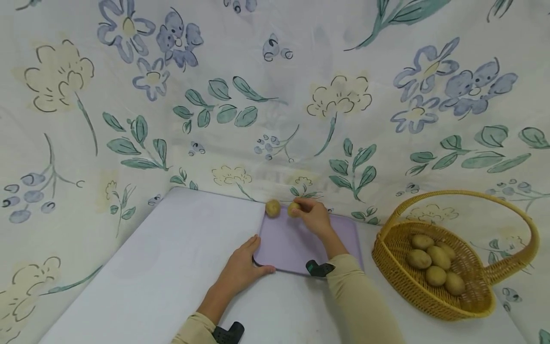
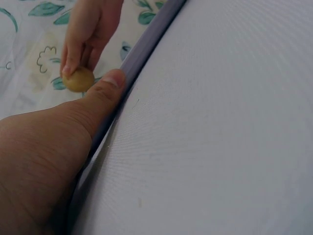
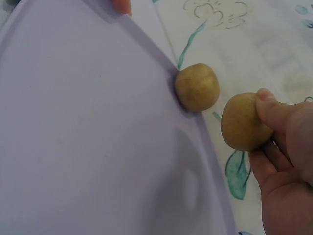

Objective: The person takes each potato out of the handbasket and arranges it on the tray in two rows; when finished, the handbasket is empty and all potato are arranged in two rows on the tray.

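A light purple tray (image 1: 296, 239) lies on the white table. One round potato (image 1: 272, 208) rests at its far left corner, against the rim in the right wrist view. My right hand (image 1: 313, 217) pinches a second potato (image 3: 244, 121) between thumb and fingers, just right of the first and near the tray's far edge. Whether this held potato touches the tray cannot be told. My left hand (image 1: 242, 265) is spread around the tray's near left corner, its fingers along the left side. Its thumb (image 2: 105, 90) lies against the front rim in the left wrist view.
To the right of the tray stands a wicker basket (image 1: 412, 291) with a tall arched handle and several potatoes (image 1: 439, 258) inside. Flower-printed cloth (image 1: 275, 95) hangs behind and beside the white table (image 1: 193, 229).
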A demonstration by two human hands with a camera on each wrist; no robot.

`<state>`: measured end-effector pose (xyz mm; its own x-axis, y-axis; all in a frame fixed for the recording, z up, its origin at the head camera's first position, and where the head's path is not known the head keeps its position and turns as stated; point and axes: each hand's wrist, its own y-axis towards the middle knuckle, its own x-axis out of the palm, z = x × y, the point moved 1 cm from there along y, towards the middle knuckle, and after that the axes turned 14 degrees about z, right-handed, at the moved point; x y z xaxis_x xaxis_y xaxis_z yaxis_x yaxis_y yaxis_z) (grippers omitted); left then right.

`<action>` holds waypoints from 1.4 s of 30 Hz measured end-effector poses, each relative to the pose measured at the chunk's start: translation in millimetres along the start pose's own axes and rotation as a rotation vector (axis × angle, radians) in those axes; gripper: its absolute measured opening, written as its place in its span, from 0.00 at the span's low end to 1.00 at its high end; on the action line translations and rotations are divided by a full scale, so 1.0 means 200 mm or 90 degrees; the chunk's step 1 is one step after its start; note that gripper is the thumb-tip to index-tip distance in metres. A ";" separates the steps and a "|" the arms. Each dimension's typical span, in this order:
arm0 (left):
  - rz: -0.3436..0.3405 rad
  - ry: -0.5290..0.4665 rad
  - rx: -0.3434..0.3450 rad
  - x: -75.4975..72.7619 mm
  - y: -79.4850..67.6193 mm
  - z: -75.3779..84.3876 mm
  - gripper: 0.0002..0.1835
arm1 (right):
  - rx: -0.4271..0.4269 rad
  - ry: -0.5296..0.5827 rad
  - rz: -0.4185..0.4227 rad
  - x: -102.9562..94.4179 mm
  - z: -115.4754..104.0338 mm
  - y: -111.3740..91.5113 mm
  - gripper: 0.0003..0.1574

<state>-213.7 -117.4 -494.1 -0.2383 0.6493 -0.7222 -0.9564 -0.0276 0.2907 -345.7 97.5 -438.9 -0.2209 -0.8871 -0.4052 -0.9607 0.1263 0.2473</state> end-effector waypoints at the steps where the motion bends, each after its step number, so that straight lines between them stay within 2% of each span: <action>1: 0.001 0.000 0.002 0.00 0.00 0.00 0.57 | -0.001 -0.005 0.000 0.01 0.00 0.00 0.25; 20: -0.001 -0.011 0.023 0.03 0.00 0.01 0.57 | -0.019 -0.155 0.007 0.11 0.05 0.01 0.23; 42: 0.011 -0.005 0.017 0.02 0.00 -0.02 0.57 | -0.027 -0.145 0.009 0.18 0.05 0.03 0.28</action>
<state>-215.8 -117.5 -498.2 -0.2539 0.6551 -0.7116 -0.9472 -0.0192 0.3202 -360.9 70.2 -461.9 -0.2709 -0.7616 -0.5887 -0.9503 0.1142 0.2895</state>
